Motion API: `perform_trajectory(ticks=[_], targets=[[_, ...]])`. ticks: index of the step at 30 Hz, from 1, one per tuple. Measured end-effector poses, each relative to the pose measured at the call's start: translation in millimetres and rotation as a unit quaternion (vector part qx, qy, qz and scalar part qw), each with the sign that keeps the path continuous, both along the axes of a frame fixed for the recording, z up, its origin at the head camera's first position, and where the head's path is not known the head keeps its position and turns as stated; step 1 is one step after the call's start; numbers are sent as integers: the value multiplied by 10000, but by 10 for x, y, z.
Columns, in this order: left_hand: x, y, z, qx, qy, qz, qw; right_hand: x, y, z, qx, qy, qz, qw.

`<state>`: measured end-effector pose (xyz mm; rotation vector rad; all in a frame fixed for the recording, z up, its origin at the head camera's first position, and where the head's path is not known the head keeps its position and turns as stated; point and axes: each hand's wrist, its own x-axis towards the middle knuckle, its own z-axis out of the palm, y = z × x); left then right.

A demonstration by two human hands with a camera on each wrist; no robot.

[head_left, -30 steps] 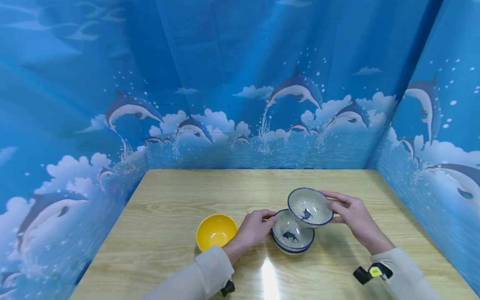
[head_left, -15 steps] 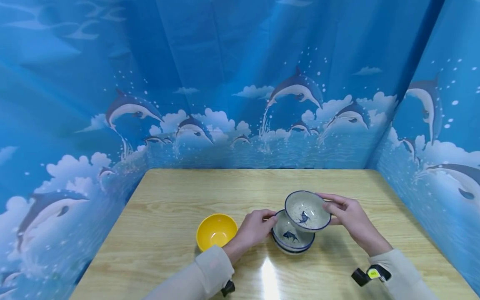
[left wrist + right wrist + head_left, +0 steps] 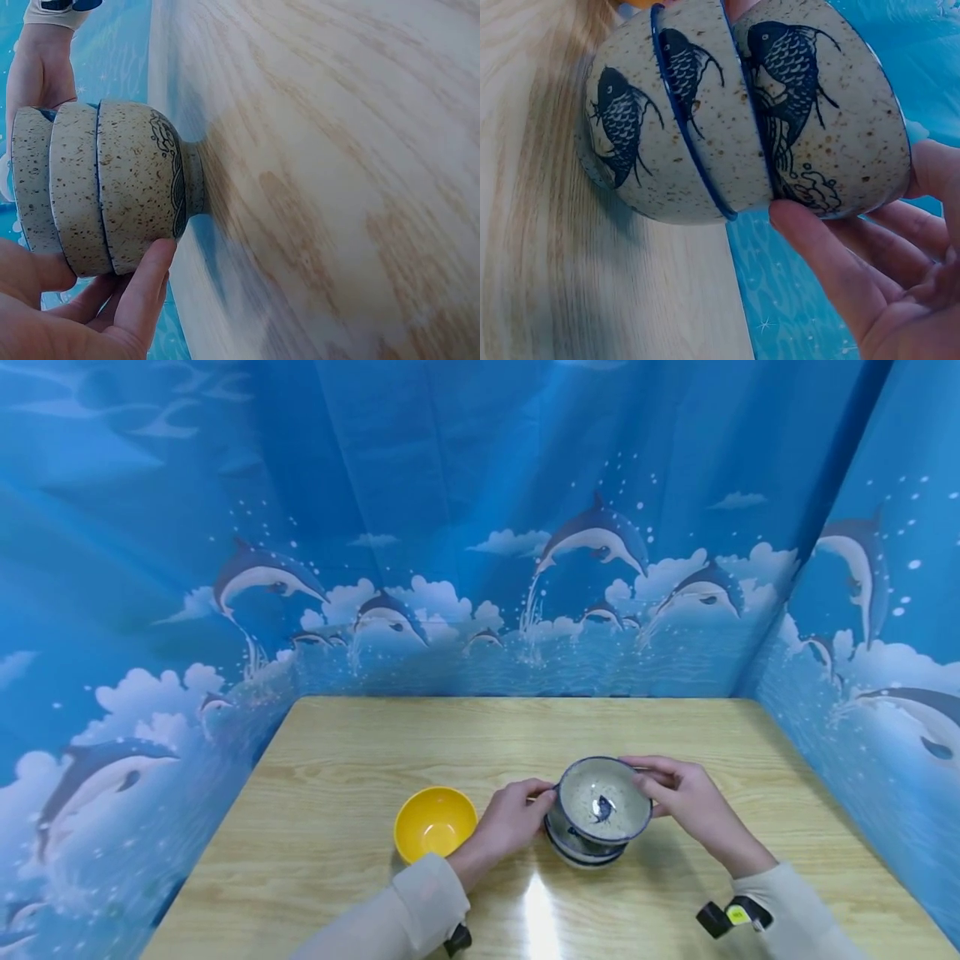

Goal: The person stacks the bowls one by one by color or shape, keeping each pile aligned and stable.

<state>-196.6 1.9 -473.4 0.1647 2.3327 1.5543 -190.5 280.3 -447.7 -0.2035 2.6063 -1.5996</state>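
In the head view, my right hand [image 3: 686, 797] holds a speckled grey bowl [image 3: 579, 789] with a blue rim and a blue fish inside, gripping its far right side. That bowl sits at the top of two like bowls [image 3: 557, 839], slightly tilted, its base inside the upper one. My left hand [image 3: 510, 818] grips the left side of these lower bowls, thumb near the rim. In the left wrist view, my left fingers [image 3: 146, 289] lie along the bottom bowl [image 3: 139, 187], which stands on the table. Blue fish show on the outer walls in the right wrist view, beside my right hand [image 3: 892, 292].
A yellow bowl [image 3: 427, 827] stands on the wooden table [image 3: 337, 760], left of my left hand and partly behind the forearm. Blue dolphin-print curtains [image 3: 450, 527] rise behind the table and along both sides.
My right hand has brought its bowl left and down, from above the right rear of the stack onto it. My left hand has stayed in place on the lower bowls.
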Motion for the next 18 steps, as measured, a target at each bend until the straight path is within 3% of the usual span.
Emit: perform_trajectory(ticks=[11, 18], targets=[[19, 36, -92, 326, 262, 84, 9991, 61, -139, -23, 589, 956, -110, 9936], [44, 44, -129, 616, 102, 87, 9980, 68, -192, -84, 1151, 1523, -337, 9810]])
